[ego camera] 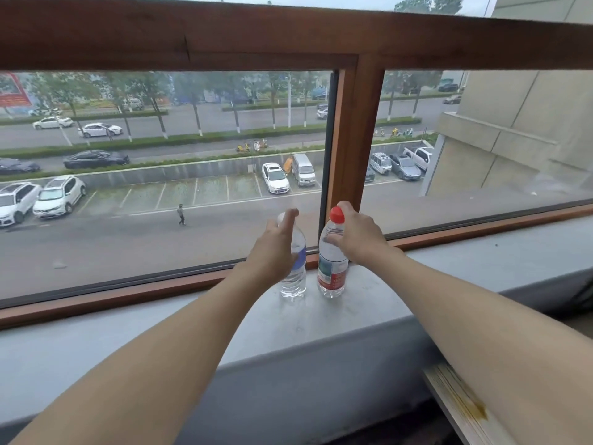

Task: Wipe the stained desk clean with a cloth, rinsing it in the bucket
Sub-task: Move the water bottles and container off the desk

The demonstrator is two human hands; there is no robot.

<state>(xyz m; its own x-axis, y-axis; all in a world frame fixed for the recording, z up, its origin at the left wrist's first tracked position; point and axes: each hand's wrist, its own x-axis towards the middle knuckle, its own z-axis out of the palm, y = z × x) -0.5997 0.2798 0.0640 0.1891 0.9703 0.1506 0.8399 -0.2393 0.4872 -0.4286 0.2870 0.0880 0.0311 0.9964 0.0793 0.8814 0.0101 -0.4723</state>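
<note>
The desk [455, 403] shows only as a pale wooden corner at the bottom right, with a yellow-brown stain [471, 407] running along it. No cloth or bucket is in view. Both my arms reach out to the grey windowsill [192, 322]. My left hand [272, 248] wraps the upper part of a clear water bottle with a blue label [296, 281]; its fingers are blurred near the cap. My right hand [356, 234] holds the neck of a red-capped bottle with a red label [332, 271], thumb across its front. Both bottles stand upright on the sill.
A wooden window frame [356, 139] rises right behind the bottles, with glass on both sides. Outside lie a street and parked cars. The sill runs left and right at arm's length, and a dark gap separates it from the desk corner.
</note>
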